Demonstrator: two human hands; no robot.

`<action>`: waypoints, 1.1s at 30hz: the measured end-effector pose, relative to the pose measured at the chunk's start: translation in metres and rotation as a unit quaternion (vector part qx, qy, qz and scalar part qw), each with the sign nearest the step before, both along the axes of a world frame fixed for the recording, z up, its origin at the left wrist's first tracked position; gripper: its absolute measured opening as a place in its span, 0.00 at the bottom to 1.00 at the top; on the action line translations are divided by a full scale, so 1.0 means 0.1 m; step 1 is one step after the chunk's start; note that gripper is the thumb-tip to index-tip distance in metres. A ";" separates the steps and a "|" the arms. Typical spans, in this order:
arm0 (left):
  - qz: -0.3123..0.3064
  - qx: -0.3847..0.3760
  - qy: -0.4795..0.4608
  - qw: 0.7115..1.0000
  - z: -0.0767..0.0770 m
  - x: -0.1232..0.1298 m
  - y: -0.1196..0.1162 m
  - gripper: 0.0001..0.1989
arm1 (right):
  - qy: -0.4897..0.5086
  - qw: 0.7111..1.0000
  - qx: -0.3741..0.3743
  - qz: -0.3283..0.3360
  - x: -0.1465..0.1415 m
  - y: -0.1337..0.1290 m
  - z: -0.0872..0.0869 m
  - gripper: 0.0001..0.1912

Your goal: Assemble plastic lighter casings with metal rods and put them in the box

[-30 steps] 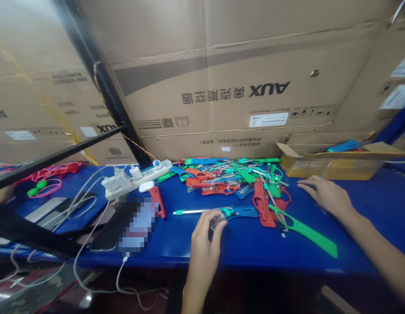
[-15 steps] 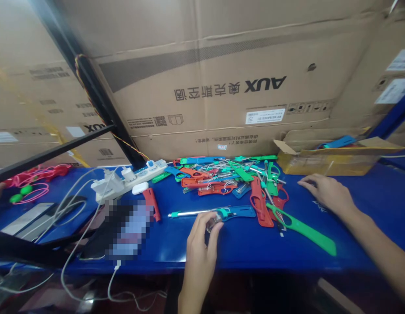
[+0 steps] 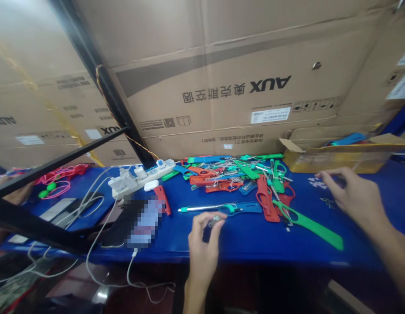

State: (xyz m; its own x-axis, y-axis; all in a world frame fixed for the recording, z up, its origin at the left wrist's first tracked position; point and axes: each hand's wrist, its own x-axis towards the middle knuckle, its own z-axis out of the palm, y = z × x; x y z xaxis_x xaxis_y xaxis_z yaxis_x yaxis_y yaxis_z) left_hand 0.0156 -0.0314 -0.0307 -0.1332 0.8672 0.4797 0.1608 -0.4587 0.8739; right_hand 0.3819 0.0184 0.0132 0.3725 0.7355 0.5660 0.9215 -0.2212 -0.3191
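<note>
My left hand (image 3: 202, 248) is pinched around a small clear-and-metal part (image 3: 215, 220), just below a blue plastic handle with a long metal rod (image 3: 244, 208), and apart from it. My right hand (image 3: 352, 192) rests open at the right of the blue table, its fingertips near several small pale pieces (image 3: 318, 183). Between my hands lie a red plastic handle (image 3: 265, 199) and a long green plastic handle (image 3: 313, 229). Behind them spreads a tangled pile of red, green and blue handles with metal rods (image 3: 235, 176).
A white power strip (image 3: 140, 179) with plugged-in chargers and cables stands at the back left, near a pixelated phone (image 3: 138, 222). A cardboard box (image 3: 333, 160) sits at the back right. A person's forearm (image 3: 15, 196) shows at the far left, behind black metal bars.
My left hand has drawn back from the blue handle with the small part still pinched. My right hand has moved right and its fingers have spread.
</note>
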 end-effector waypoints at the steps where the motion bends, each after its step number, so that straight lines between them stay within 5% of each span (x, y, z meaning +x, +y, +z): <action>1: 0.020 0.020 -0.004 1.000 -0.03 -0.05 -0.03 0.04 | 0.064 0.996 0.054 0.020 -0.15 -0.13 0.04 0.16; 5: 0.062 0.029 0.004 0.998 -0.14 -0.19 -0.12 0.06 | 0.245 0.943 0.196 0.108 -1.03 -0.62 0.07 0.12; 9: 0.049 0.001 -0.009 0.999 -0.17 -0.20 -0.12 0.07 | 0.368 0.860 0.063 0.347 -1.93 -0.68 -0.07 0.09; 13: 0.069 -0.052 -0.038 0.995 -0.16 -0.17 -0.11 0.11 | 0.446 0.786 0.019 0.428 -2.41 -0.53 -0.21 0.09; 17: 0.090 -0.049 0.059 0.993 -0.11 -0.16 -0.14 0.11 | 0.501 0.772 0.007 0.391 -2.47 -0.50 -0.32 0.10; 25: -0.024 -0.035 0.171 0.984 -0.04 -0.25 -0.20 0.18 | 0.542 0.749 0.010 0.382 -2.41 -0.50 -0.34 0.07; 29: -0.029 -0.054 0.117 0.991 -0.14 -0.25 -0.18 0.18 | 0.552 0.728 -0.024 0.407 -2.40 -0.49 -0.35 0.08; 33: -0.007 -0.061 0.078 0.995 -0.17 -0.23 -0.16 0.07 | 0.543 0.734 -0.049 0.404 -2.39 -0.49 -0.36 0.10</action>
